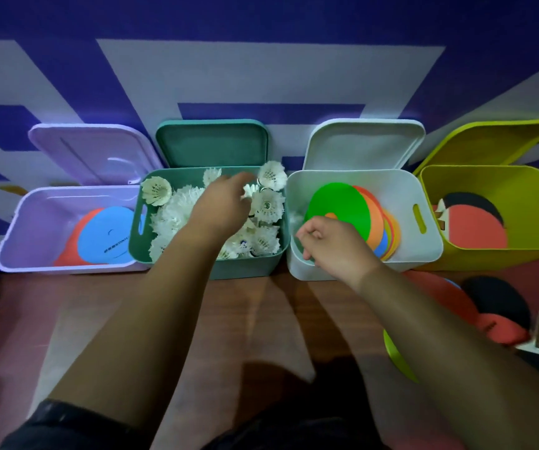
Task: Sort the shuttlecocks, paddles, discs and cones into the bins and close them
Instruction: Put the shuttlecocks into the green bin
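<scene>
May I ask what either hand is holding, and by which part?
The right hand, loosely curled over the white bin, holds nothing. The left hand, blurred among shuttlecocks in the green bin, cannot be told.

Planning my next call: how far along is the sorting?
Done: shuttlecocks fill the green bin, discs lie in the white bin and purple bin, paddles in the yellow bin. In hand: left hand reaches among shuttlecocks; right hand curls at the white bin's rim. Left: floor paddles and a lime disc, plus four open lids.
</scene>
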